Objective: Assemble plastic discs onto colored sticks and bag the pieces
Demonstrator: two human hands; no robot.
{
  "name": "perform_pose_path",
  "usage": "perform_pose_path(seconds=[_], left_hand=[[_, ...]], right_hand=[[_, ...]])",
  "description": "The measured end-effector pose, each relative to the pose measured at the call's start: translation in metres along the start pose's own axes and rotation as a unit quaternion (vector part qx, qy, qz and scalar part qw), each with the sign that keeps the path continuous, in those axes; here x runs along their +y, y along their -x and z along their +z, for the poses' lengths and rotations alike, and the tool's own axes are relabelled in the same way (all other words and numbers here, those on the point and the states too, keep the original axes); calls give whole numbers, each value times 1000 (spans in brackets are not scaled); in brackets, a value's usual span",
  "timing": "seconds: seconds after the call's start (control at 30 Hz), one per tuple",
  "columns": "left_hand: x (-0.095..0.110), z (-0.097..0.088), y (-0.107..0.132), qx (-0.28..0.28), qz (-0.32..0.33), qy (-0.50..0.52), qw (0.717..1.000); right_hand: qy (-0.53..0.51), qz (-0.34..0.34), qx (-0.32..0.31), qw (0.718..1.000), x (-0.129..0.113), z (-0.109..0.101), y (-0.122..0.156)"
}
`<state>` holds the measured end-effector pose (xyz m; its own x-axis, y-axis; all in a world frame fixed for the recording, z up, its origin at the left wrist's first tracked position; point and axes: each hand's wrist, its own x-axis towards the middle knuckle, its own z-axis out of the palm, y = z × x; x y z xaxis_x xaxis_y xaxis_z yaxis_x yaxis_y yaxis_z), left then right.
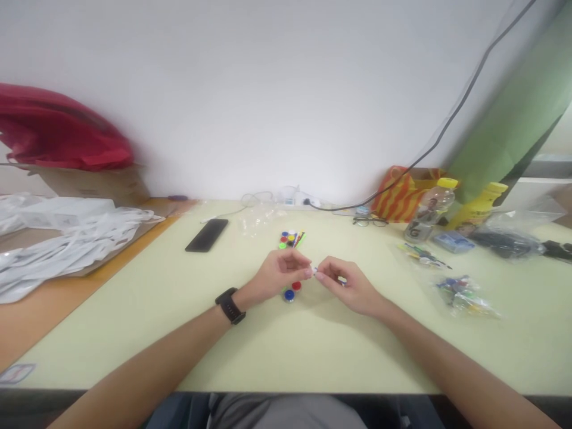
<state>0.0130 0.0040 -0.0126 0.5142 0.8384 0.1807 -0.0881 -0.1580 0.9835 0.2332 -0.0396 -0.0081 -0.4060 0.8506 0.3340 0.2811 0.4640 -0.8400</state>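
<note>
My left hand [283, 274], with a black watch on its wrist, pinches a small white piece [313, 271] between thumb and fingertips. Close on its right, my right hand [348, 285] is closed in a pinch at the same spot. A thin blue-and-white piece [342, 280] shows between its fingers; its full shape is hidden. Just below my left hand lie a blue round piece [289, 295] and a red round piece [297, 286]. Beyond the hands sit several small coloured discs [285, 238] and thin coloured sticks [301, 239].
A black phone [207, 235] lies at the left. Clear bags of coloured parts [465, 293], a bottle [431, 208], a yellow bottle [480, 208] and glasses [370, 221] are at the right. White straps [75, 244] cover the far left. A cable [429, 149] runs down the wall.
</note>
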Motion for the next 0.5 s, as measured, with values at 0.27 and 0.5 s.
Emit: perform_pose_path(seconds=[0.27,0.5], left_hand=[[11,4,4,-27,-5,-1,1000],[8,2,1,-13,6,4,1000]], right_hand=[[-2,9,1,1000,2,0,-1],[-150,62,50,985,7,-2,-2]])
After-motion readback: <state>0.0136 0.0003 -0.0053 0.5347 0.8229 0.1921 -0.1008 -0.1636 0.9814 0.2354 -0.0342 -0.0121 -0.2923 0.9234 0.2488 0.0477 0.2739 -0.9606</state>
